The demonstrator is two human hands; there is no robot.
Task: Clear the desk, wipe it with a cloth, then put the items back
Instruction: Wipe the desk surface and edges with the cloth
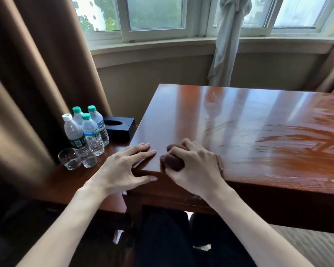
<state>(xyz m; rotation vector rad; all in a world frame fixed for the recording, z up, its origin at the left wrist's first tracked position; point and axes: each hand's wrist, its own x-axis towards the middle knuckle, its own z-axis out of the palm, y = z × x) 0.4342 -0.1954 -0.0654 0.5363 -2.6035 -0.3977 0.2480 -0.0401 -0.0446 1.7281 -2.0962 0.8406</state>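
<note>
Nothing can be read with certainty. The four water bottles point(89, 130) standing on the lower side table left of the bench carry printed labels, but the lettering is too small and blurred to make out. The white-capped bottle point(73, 132) has a dark green label with pale marks; the three green-capped bottles wear blue-and-white bands with unreadable print. The black tissue box point(120, 128) behind them shows no lettering.
</note>
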